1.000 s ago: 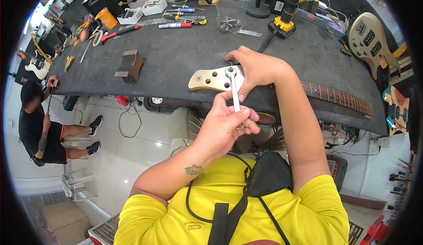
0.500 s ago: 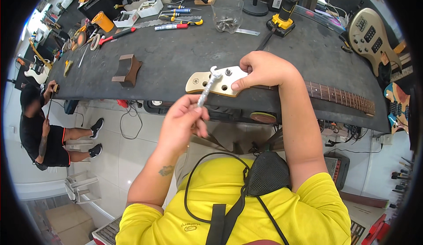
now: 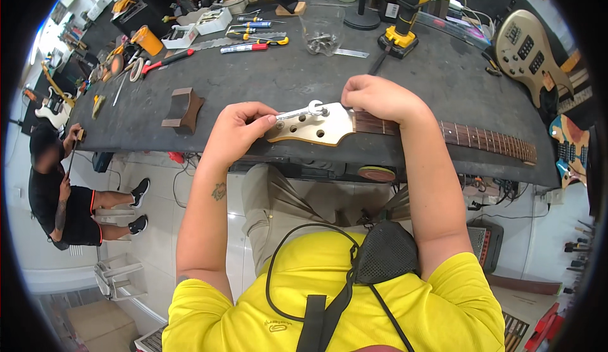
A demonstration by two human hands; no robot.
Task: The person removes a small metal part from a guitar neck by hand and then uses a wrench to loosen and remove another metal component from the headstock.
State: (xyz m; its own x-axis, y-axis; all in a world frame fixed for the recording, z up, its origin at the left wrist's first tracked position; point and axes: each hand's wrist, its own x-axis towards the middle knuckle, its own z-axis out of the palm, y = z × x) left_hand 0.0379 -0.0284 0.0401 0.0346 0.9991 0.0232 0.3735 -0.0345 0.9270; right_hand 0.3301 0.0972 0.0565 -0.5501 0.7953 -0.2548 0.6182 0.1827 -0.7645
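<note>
A bass guitar neck (image 3: 468, 133) with a cream headstock (image 3: 310, 132) lies along the near edge of the dark workbench. Several tuner holes show in the headstock, and a small dark post stands in the one toward the nut. My left hand (image 3: 242, 127) pinches a silver combination wrench (image 3: 294, 114), held low over the headstock with its open jaw beside that post. Whether jaw and post touch, I cannot tell. At the headstock's far edge by the nut, my right hand (image 3: 385, 99) is closed, fingers curled under; anything inside them is hidden.
A brown curved neck rest (image 3: 183, 109) stands left of my left hand. Farther back are a clear cup of metal parts (image 3: 322, 35), a yellow cordless drill (image 3: 405, 23), screwdrivers (image 3: 256, 29) and a marker (image 3: 244, 47). A gold bass body (image 3: 531, 51) leans at right. Another person (image 3: 54, 187) works at far left.
My left hand has swung up and left, bringing the wrench from an upright tilt down across the headstock to the post. My right thumb has left the headstock's face, and that hand has closed.
</note>
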